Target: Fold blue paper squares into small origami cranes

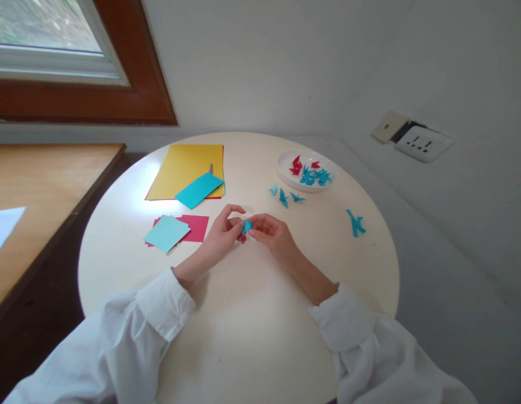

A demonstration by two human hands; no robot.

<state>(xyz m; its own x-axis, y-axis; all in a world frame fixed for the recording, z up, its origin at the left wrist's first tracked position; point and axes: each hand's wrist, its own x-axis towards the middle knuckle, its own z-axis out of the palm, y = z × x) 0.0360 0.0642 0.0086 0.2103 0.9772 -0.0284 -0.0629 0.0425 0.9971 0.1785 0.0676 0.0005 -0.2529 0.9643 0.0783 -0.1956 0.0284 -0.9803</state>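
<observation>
Over the middle of the round cream table, my left hand and my right hand meet fingertip to fingertip. Both pinch a small folded blue paper piece between them. White sleeves cover both forearms. Beyond the hands lie three small blue folded paper figures. A white dish behind those holds several red and blue folded figures.
Yellow sheets with a blue strip on top lie at the back left. A light blue square rests on red paper. Blue scraps sit at right. A wooden desk stands left, a wall socket right.
</observation>
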